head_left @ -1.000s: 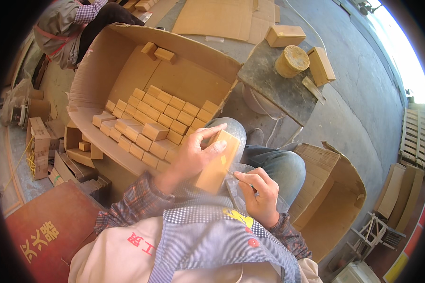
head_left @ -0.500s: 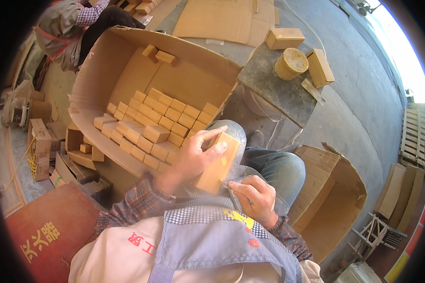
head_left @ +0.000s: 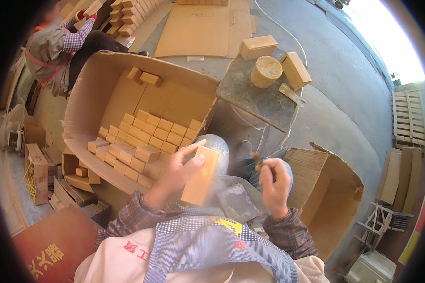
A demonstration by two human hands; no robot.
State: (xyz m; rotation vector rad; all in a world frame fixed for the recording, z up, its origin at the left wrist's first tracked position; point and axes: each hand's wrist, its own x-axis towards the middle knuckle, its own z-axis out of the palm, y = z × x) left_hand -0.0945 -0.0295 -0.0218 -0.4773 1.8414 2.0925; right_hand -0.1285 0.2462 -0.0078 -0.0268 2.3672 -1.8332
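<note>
You are facing a concrete floor, and the largest thing on it, a big cardboard box, is standing open ahead of you to the left, its tilted bed carrying rows of wooden blocks, with two more lying apart near its far wall. Beyond that box's far left corner a co-worker is sitting, a gloved hand holding a pale block. A smaller open cardboard box is standing by your right leg, and a red box is resting at your lower left. A flat cardboard sheet is lying on the floor ahead, and nearer, a small dark-topped table is bearing a round tub, two larger wooden pieces and a thin strip. On your lap a dark flat plate with pale patches is lying between your forearms. Your left hand is gripping a long wooden block, which is slanting above your lap beside your left knee; your thumb is pressing its upper face, your forefinger is reaching along its far end, and the other fingers are hidden. Your right hand is rising apart from the block, thumb and forefinger pinching a small dark tool, whose blurred tip is pointing up and leftward.
</note>
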